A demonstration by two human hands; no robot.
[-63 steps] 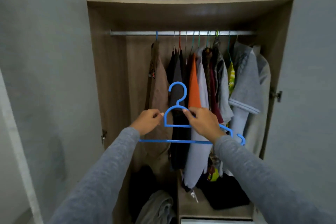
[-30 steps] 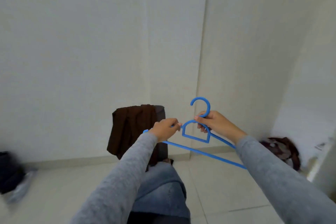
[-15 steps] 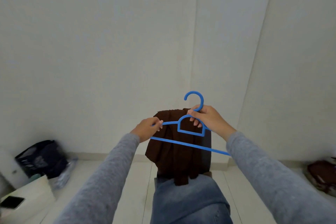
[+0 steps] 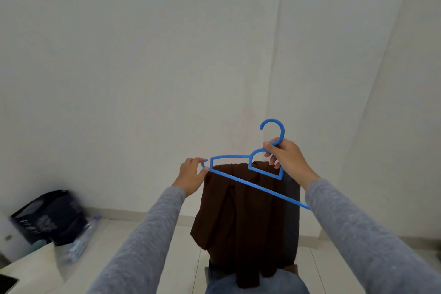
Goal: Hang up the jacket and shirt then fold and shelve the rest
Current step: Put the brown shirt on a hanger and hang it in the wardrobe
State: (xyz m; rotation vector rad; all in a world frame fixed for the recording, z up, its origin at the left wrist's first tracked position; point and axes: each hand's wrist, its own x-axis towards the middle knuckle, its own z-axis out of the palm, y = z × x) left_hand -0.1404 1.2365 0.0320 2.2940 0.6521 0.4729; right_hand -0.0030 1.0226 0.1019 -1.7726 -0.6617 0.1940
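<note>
Both hands hold a blue hanger (image 4: 229,156) up in the air. The left hand (image 4: 193,176) pinches its left tip, and the right hand (image 4: 286,157) has its fingers curled round the neck under the hook. Just behind it, a brown garment (image 4: 238,217) hangs over the back of a dark chair (image 4: 292,203) by the white wall (image 4: 143,55).

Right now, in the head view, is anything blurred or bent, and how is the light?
Head view: soft, even light, no glare; blue hanger, left hand and right hand look sharp; the dark bag at lower left is slightly smeared; wall corner lines lean, a wide-angle bend.
</note>
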